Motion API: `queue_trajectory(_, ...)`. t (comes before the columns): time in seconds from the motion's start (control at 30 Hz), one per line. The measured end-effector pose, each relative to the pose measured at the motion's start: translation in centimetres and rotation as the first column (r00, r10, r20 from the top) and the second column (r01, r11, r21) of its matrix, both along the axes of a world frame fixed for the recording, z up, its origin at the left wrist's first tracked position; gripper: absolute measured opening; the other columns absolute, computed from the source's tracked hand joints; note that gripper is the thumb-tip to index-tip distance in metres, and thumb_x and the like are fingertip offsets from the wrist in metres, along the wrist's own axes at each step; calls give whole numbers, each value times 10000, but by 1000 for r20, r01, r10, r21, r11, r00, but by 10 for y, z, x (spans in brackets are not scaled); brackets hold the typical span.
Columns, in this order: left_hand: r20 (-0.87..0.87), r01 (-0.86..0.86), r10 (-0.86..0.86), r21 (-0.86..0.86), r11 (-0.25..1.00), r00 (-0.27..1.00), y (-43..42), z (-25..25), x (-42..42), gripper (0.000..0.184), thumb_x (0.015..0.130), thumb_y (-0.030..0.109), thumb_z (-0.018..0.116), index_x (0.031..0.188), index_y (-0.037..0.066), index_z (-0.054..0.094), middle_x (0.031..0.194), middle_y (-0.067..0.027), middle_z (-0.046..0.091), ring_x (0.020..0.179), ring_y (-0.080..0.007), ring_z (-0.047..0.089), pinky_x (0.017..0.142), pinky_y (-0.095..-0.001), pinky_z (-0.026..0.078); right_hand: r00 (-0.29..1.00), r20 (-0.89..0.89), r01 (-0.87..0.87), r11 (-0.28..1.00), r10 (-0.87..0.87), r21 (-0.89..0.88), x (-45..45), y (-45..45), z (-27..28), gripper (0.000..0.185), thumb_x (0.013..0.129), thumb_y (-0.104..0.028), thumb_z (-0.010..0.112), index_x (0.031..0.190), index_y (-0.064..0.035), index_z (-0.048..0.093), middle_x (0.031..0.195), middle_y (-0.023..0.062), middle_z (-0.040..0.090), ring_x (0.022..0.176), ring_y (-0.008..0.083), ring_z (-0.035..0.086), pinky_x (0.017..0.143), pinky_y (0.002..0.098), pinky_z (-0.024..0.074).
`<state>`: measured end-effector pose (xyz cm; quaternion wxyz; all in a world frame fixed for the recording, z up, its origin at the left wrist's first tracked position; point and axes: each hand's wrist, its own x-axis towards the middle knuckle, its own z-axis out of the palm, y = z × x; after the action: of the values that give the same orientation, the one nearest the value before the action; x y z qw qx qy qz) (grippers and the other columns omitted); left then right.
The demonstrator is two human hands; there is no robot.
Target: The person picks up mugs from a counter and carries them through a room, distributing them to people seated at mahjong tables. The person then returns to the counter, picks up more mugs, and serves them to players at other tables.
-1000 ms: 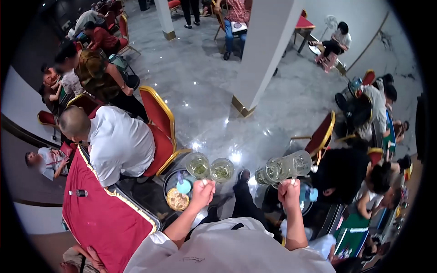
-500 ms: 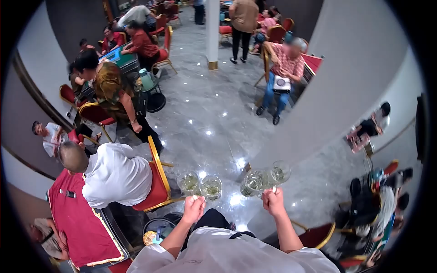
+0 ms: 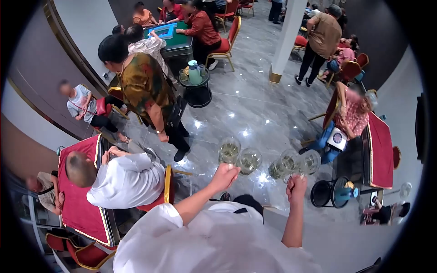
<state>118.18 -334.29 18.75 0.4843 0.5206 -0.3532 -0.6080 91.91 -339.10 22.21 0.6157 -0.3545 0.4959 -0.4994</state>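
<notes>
In front of my body, my left hand (image 3: 225,176) is closed around the handles of two clear glass mugs (image 3: 250,161) side by side. Green leaves, seemingly tea, sit in both. Over to the right, my right hand (image 3: 297,185) grips another pair of glass mugs (image 3: 284,164) by their handles. Leaves show in at least one of these; the contents of the outer one are hard to make out. All the mugs are held out above the shiny grey floor, and their handles are mostly hidden by my fingers.
A person in white (image 3: 132,182) sits at a red-covered table (image 3: 82,200) on the left. Someone in a patterned shirt (image 3: 148,86) stands ahead. Small round stands (image 3: 199,98) hold flasks. A white pillar (image 3: 287,41) rises ahead; a seated person (image 3: 353,109) is right.
My view has turned and moved forward; the standing person and the flask stand look nearer. Both hands still hold their mugs and now appear farther right and higher in view.
</notes>
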Motion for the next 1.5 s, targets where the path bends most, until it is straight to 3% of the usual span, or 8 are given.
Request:
queue_trajectory(0.47, -42, -233, 232, -45, 971, 972, -409, -1, 54, 368, 860, 193, 504, 516, 78, 443, 408, 27, 386, 278, -66, 339, 276, -226, 231, 956, -62, -292, 952, 287, -92, 50, -462, 0, 371, 824, -112, 473, 473, -76, 357, 427, -4, 362, 299, 63, 299, 271, 214, 215)
queue_trajectory(0.6, -71, -302, 306, 57, 952, 950, -522, 18, 70, 368, 872, 196, 488, 529, 70, 442, 407, 18, 390, 260, -70, 323, 258, -225, 209, 937, -63, -348, 933, 343, -89, 76, -592, 12, 360, 833, -95, 461, 487, -77, 365, 428, -9, 350, 302, 67, 287, 262, 220, 203)
queue_trajectory(0.9, -41, -270, 268, -63, 961, 963, -797, -24, 150, 346, 868, 192, 496, 546, 74, 448, 414, 16, 393, 276, -69, 341, 270, -230, 224, 959, -27, -283, 952, 282, -120, 155, -874, -6, 359, 842, -144, 455, 506, -87, 342, 432, -8, 328, 291, 69, 243, 247, 223, 174)
queue_trajectory(1.07, -65, -236, 234, -29, 971, 970, -956, -14, 199, 326, 863, 185, 495, 560, 70, 466, 438, 17, 397, 305, -57, 327, 289, -226, 214, 959, -60, -283, 945, 277, -166, 211, -1023, 10, 347, 832, -144, 464, 514, -82, 341, 435, -3, 331, 287, 74, 249, 244, 219, 172)
queue_trajectory(1.13, 95, -221, 243, -197, 955, 965, -1016, -2, 213, 336, 865, 196, 501, 554, 74, 464, 436, 23, 396, 306, -53, 325, 290, -222, 215, 977, -59, -210, 967, 203, -145, 230, -1081, 17, 332, 826, -136, 474, 525, -80, 345, 442, 1, 336, 284, 77, 251, 240, 219, 171)
queue_trajectory(1.3, -12, -197, 196, -101, 975, 980, -1164, -9, 255, 345, 854, 201, 520, 537, 78, 468, 437, 26, 405, 329, -52, 342, 321, -223, 241, 962, -69, -272, 946, 263, -176, 276, -1234, 18, 326, 841, -168, 474, 554, -96, 337, 463, -5, 331, 300, 61, 227, 232, 206, 173)
queue_trajectory(1.37, -20, -201, 200, -70, 977, 980, -1221, -10, 266, 354, 848, 199, 529, 520, 78, 469, 425, 29, 405, 349, -48, 353, 343, -227, 255, 970, 4, -239, 952, 244, -193, 295, -1297, 17, 336, 821, -125, 477, 517, -89, 340, 440, -7, 337, 299, 56, 242, 248, 205, 168)
queue_trajectory(1.5, -65, -301, 294, -216, 929, 954, -1335, -77, 282, 361, 856, 187, 516, 514, 85, 461, 415, 37, 395, 333, -50, 361, 331, -218, 247, 939, 5, -332, 910, 344, -246, 327, -1411, 21, 332, 810, -122, 486, 515, -93, 336, 431, -23, 322, 308, 47, 237, 256, 206, 167)
